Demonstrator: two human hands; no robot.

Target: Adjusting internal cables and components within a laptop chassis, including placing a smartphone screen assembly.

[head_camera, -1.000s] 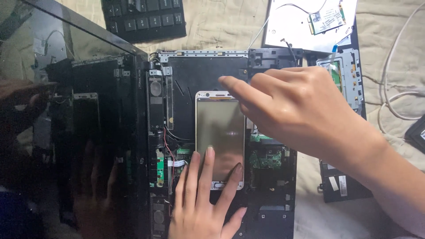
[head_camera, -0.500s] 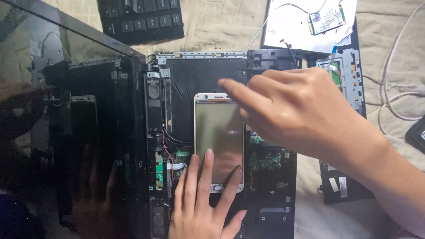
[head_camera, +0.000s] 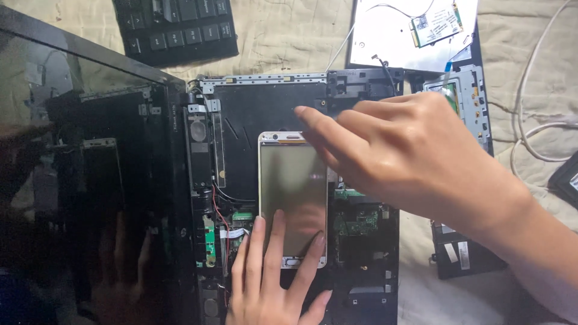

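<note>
Barely shifted, right hand [head_camera: 415, 162] hovers beside phone [head_camera: 293, 195]; left hand [head_camera: 274, 283] touches it.

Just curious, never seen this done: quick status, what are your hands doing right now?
Left hand fingers resting on smartphone, pinning it on opened laptop chassis. Right hand open, fingertips over phone's top right corner. Nothing blocking.

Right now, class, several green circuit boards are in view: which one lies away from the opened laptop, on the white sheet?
The small green card at top right, lying alone on the white sheet; the other green boards sit inside the laptop chassis.
</note>
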